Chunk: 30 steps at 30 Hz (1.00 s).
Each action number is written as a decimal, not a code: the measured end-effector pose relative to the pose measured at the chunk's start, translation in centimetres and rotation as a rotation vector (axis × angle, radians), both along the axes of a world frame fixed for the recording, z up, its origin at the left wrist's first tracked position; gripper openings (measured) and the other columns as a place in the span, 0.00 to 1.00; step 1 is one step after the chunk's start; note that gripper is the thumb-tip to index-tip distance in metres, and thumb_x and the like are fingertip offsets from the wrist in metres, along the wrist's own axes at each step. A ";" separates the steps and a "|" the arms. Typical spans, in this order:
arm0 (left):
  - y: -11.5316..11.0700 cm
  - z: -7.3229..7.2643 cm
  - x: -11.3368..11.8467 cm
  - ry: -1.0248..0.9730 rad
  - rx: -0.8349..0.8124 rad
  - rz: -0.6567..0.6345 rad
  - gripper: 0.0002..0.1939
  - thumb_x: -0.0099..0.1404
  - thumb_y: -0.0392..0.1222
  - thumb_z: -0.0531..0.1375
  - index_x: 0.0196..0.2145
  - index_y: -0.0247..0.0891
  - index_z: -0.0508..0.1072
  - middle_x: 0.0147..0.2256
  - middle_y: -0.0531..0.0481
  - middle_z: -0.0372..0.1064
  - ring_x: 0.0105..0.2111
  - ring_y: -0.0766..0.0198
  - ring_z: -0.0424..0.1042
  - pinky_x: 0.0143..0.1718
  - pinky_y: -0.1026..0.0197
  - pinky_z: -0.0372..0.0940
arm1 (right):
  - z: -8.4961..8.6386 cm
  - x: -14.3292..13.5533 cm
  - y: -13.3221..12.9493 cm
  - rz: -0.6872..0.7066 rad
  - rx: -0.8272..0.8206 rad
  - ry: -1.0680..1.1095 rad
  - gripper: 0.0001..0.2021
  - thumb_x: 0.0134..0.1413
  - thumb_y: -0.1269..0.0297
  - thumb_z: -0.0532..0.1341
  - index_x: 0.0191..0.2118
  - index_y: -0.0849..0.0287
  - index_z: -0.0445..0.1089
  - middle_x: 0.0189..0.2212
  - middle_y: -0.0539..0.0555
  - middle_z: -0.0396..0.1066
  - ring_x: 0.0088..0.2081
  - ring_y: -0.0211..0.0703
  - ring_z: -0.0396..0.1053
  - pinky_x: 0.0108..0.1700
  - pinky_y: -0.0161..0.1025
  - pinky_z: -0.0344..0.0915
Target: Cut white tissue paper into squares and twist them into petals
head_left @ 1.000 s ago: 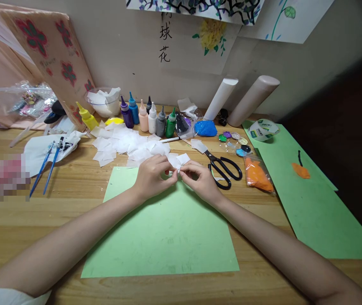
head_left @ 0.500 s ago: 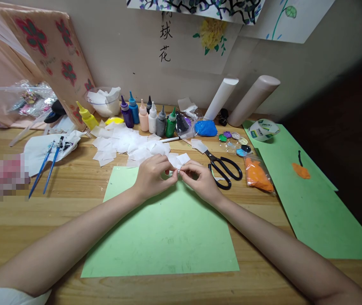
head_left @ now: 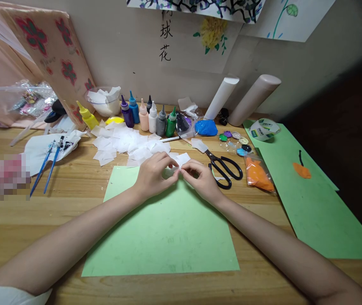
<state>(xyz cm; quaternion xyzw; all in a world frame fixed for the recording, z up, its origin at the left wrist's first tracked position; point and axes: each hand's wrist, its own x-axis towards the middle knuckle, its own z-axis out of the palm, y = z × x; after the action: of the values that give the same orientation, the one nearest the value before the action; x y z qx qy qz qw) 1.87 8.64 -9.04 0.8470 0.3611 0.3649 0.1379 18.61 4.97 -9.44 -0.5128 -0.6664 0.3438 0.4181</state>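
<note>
My left hand [head_left: 156,174] and my right hand [head_left: 200,180] meet fingertip to fingertip over the far edge of a green sheet of paper [head_left: 162,237]. Both pinch a small piece of white paper [head_left: 180,169], mostly hidden by the fingers. Just behind the fingertips lies a flat white paper square [head_left: 183,159]. A loose heap of white paper squares [head_left: 126,142] spreads beyond my left hand. To the right of my right hand rest black-handled scissors [head_left: 222,167], their blades partly under a white scrap [head_left: 199,145].
Behind the heap stand several paint bottles [head_left: 143,118] and a bowl of white paper [head_left: 104,101]. Blue clay [head_left: 205,127], a bag of orange clay [head_left: 259,174] and a tape roll [head_left: 264,129] lie right. Brushes [head_left: 52,167] rest at left; another green sheet [head_left: 324,216] lies far right.
My fingertips have shifted very slightly around the small white paper, and my left index finger sits a little higher. Everything else stays in place.
</note>
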 end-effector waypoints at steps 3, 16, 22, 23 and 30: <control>0.0 -0.1 0.0 0.016 -0.009 -0.013 0.05 0.58 0.40 0.58 0.31 0.37 0.71 0.28 0.51 0.66 0.31 0.65 0.64 0.31 0.63 0.60 | 0.0 0.0 0.0 -0.003 0.003 -0.002 0.06 0.54 0.69 0.58 0.28 0.60 0.69 0.27 0.51 0.64 0.29 0.38 0.61 0.30 0.35 0.56; 0.1 -0.6 -0.1 0.012 0.021 -0.099 0.09 0.61 0.39 0.56 0.35 0.38 0.75 0.30 0.48 0.70 0.30 0.64 0.67 0.32 0.62 0.61 | 0.0 0.0 0.0 -0.015 0.023 -0.005 0.06 0.55 0.67 0.57 0.28 0.59 0.69 0.27 0.51 0.65 0.29 0.38 0.61 0.30 0.35 0.56; 0.1 -0.1 0.0 -0.007 -0.054 0.005 0.08 0.62 0.38 0.54 0.28 0.36 0.70 0.26 0.50 0.67 0.28 0.66 0.65 0.30 0.63 0.59 | 0.2 0.0 0.0 -0.008 0.024 -0.032 0.06 0.52 0.69 0.57 0.26 0.59 0.67 0.25 0.50 0.63 0.27 0.37 0.60 0.29 0.35 0.55; 0.1 -0.1 0.0 -0.031 -0.080 0.043 0.07 0.62 0.37 0.54 0.27 0.36 0.69 0.26 0.51 0.66 0.28 0.66 0.64 0.30 0.63 0.58 | 0.2 0.0 0.0 -0.007 0.022 -0.039 0.05 0.52 0.70 0.57 0.26 0.59 0.66 0.25 0.49 0.62 0.27 0.37 0.60 0.29 0.34 0.55; 1.2 -0.2 -0.5 -0.264 -0.236 0.406 0.10 0.64 0.38 0.52 0.25 0.36 0.64 0.24 0.54 0.62 0.24 0.69 0.61 0.26 0.65 0.55 | 0.1 -0.3 -0.1 -0.023 0.055 -0.179 0.06 0.51 0.73 0.56 0.26 0.59 0.66 0.25 0.50 0.63 0.30 0.39 0.61 0.31 0.36 0.57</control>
<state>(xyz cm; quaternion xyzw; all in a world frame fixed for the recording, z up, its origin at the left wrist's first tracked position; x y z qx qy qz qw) 1.38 9.86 -9.25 0.6804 0.5424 0.4479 0.2057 18.35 4.84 -9.36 -0.5374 -0.7042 0.2734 0.3749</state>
